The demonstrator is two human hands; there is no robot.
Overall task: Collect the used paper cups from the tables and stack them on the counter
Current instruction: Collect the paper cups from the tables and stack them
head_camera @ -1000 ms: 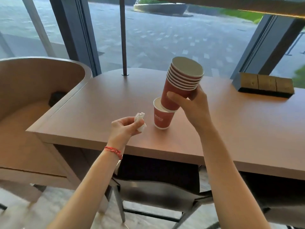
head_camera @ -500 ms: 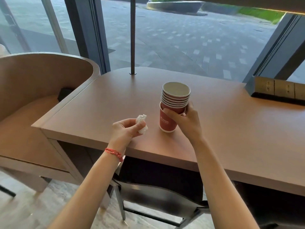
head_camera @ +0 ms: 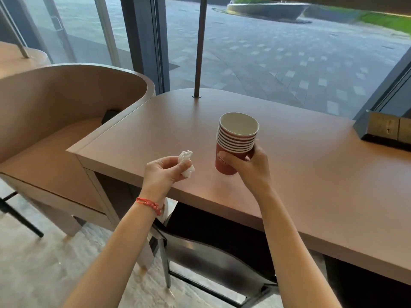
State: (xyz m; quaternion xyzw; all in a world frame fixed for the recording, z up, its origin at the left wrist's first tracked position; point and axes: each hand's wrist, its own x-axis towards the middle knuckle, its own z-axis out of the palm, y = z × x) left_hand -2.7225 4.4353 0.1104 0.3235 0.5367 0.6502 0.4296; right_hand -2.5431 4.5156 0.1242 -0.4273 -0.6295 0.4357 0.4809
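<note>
Beneath both hands, the brown worktop (head_camera: 300,174) spreads wide before tall windows. Right hand (head_camera: 249,167) has its grip wrapped round the stack of red paper cups (head_camera: 235,143), low on the bottom cup: light, crushable, best held gently there. Left hand (head_camera: 163,172) pinches a crumpled white napkin (head_camera: 186,162).

We are in a café-type seating area: a long wooden counter (head_camera: 289,174) runs along full-height windows (head_camera: 278,52) facing a paved plaza, beside a curved wooden booth (head_camera: 66,103), with branded red paper cups (head_camera: 233,143) and a chair (head_camera: 211,252) tucked beneath.
</note>
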